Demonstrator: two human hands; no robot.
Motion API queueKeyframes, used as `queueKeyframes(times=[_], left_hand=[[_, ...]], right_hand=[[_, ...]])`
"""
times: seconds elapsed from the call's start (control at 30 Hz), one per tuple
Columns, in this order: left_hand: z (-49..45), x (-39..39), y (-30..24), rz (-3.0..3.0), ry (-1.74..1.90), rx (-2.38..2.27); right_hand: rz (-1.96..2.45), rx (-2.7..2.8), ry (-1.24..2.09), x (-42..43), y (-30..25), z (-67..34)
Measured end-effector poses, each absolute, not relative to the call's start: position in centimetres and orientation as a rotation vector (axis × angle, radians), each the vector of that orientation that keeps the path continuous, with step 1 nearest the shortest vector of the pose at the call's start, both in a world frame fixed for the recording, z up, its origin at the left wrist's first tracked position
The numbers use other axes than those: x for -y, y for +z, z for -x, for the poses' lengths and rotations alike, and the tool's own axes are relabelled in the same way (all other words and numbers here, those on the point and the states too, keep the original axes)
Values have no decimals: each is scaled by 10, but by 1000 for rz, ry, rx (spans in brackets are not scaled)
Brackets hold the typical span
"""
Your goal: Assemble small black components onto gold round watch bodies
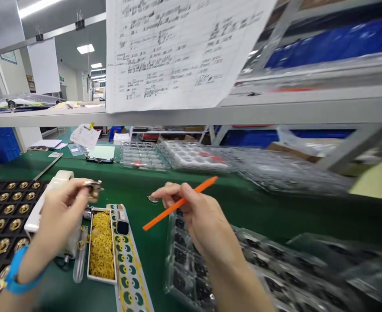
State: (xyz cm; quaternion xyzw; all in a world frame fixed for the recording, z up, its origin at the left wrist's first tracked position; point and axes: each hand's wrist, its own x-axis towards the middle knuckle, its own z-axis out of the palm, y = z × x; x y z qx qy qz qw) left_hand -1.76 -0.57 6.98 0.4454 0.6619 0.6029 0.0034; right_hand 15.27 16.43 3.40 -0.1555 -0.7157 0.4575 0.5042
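My left hand (63, 206), with a blue band round the wrist, pinches a small gold-coloured metal part (94, 190) between thumb and fingers. My right hand (197, 212) is closed around a flat orange stick (178, 203), which slants up to the right. At the index fingertip of that hand sits a small, shiny round piece (152, 199); whether it is gripped or only touched is unclear. A narrow white box (89, 260) of small yellow rings (101, 247) stands below the left hand. Beside it lies a strip (129, 264) with rows of green and yellow shapes.
A black tray (7, 234) of gold-coloured rings lies at left, next to a white device (37, 216). Clear plastic trays with dark parts (184, 260) lie at right. More clear trays (191, 157) line the back. A written sheet (178, 56) hangs from the shelf beam (191, 116).
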Motion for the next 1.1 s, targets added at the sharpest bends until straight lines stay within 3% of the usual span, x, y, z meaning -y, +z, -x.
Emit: queueKeyframes(times=[0.13,0.27,0.47,1.1], left_hand=[[-9,-40,50,-1169,1941,-1459],[-3,-58,41,-1018,1965,-1207],[-1,-55,36,-1089,2008,-1119],[2,-44,40,-1120,1944,-1021]], right_hand=[[113,1699,1118,-155,38,-165],[35,1652,1050,-149,39,-160],[166,1589,1131,-144,27,-139],[-309,1932,892,-165,37,-151]])
